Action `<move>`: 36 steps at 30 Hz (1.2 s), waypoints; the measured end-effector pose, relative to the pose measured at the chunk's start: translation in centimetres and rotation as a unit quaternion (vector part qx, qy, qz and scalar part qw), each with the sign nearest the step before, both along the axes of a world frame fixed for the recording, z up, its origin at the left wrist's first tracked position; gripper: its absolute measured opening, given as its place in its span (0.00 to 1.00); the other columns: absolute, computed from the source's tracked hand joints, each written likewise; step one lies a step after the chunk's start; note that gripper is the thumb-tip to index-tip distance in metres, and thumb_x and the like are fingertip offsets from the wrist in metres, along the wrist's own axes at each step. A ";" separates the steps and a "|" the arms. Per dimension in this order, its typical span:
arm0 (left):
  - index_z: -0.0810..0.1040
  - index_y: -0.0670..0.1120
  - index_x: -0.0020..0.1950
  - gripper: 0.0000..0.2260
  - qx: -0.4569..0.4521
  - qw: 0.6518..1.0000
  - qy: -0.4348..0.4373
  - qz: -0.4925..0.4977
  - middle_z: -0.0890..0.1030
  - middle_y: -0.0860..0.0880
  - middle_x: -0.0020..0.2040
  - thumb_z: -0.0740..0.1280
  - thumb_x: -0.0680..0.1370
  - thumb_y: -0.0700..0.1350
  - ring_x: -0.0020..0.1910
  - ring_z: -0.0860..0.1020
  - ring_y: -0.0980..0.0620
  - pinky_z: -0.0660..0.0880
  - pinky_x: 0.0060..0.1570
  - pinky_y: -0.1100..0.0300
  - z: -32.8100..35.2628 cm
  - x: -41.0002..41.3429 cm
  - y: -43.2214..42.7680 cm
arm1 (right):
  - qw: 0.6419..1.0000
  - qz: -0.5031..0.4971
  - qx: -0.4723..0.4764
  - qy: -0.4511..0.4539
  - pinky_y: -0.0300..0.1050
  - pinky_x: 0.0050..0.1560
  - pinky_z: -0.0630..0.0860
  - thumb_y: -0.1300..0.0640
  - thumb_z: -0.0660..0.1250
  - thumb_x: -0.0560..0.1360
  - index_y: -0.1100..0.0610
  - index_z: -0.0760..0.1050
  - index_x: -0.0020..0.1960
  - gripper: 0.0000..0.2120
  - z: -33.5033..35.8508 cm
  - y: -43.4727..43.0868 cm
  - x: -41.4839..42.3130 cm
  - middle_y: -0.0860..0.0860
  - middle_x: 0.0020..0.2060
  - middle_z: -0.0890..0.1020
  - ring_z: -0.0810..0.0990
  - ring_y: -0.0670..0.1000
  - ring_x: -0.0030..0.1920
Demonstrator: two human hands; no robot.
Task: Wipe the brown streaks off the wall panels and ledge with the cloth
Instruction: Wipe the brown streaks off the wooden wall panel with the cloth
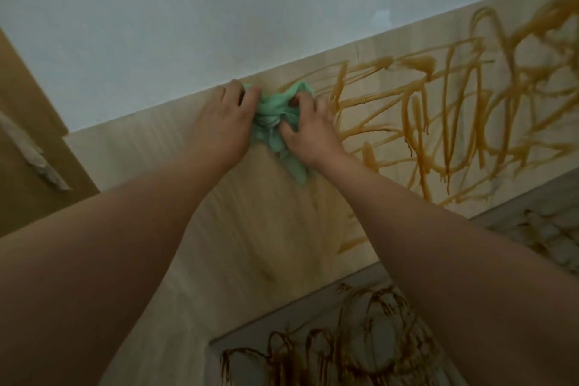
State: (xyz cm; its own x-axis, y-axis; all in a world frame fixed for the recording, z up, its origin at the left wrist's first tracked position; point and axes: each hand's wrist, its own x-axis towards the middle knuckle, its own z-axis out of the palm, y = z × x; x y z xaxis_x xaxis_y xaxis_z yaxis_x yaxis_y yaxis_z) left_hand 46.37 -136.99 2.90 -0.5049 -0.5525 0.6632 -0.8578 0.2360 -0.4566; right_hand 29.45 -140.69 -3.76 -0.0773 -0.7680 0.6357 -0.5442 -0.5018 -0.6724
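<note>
Wiping only partway along the panel.
The left hand (219, 122) and right hand (308, 131) clutched the green cloth (272, 122) together against the wood panel (250, 229); left of them it looked clean, brown streaks (454, 109) covered the right, and the streaked lower panel (282, 326) seemed untouched.

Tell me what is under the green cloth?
The cloth is pressed on the light wooden panel. Brown streaks start beside it. The cloth, left hand and right hand hide whatever lies beneath.
</note>
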 end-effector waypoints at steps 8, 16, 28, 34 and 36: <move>0.73 0.40 0.65 0.17 -0.039 0.996 0.009 -0.081 0.73 0.36 0.56 0.59 0.77 0.38 0.53 0.73 0.36 0.73 0.45 0.40 1.6 -6.1 -3.1 | 0.992 -0.101 -0.069 0.031 0.53 0.55 0.71 0.50 0.62 0.80 0.52 0.65 0.75 0.24 3.4 -3.2 -4.0 0.60 0.62 0.69 0.75 0.64 0.58; 0.75 0.37 0.61 0.17 -0.075 0.990 -0.050 -0.111 0.75 0.35 0.57 0.55 0.76 0.40 0.53 0.74 0.35 0.69 0.45 0.44 1.3 -12.3 -7.1 | 0.987 -0.142 -0.072 -0.034 0.52 0.53 0.73 0.54 0.58 0.80 0.52 0.69 0.71 0.20 2.6 -6.0 -10.3 0.59 0.60 0.72 0.77 0.64 0.54; 0.78 0.43 0.58 0.12 0.064 0.972 -0.180 -0.135 0.78 0.42 0.56 0.60 0.79 0.45 0.54 0.76 0.39 0.73 0.51 0.46 -16.3 -7.2 -5.4 | 0.993 -0.112 0.025 -0.017 0.49 0.44 0.71 0.54 0.64 0.74 0.55 0.76 0.55 0.11 -19.4 -2.1 -4.2 0.55 0.49 0.74 0.75 0.58 0.48; 0.79 0.45 0.52 0.11 0.110 0.945 -0.275 -0.137 0.78 0.44 0.49 0.59 0.76 0.44 0.48 0.78 0.42 0.73 0.45 0.49 -18.6 -6.0 -4.3 | 0.989 -0.042 0.138 -0.030 0.50 0.48 0.71 0.57 0.68 0.76 0.57 0.74 0.55 0.10 -23.1 -0.2 -3.0 0.57 0.53 0.74 0.76 0.62 0.51; 0.78 0.44 0.54 0.12 0.086 0.949 -0.273 -0.131 0.77 0.42 0.51 0.59 0.77 0.45 0.48 0.76 0.40 0.73 0.44 0.48 -15.8 -7.1 -5.1 | 0.987 -0.060 0.137 -0.065 0.51 0.52 0.73 0.56 0.68 0.76 0.58 0.73 0.59 0.14 -20.6 -0.7 -4.1 0.58 0.56 0.75 0.76 0.61 0.55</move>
State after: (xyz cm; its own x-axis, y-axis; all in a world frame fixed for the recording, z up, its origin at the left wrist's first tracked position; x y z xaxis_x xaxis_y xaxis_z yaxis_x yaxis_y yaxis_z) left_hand 39.25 -142.09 -12.85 -0.8825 -0.4370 0.1737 -0.4055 0.5201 -0.7517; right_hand 25.40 -141.39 -24.36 -0.2465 -0.8898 0.3840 -0.4884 -0.2281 -0.8423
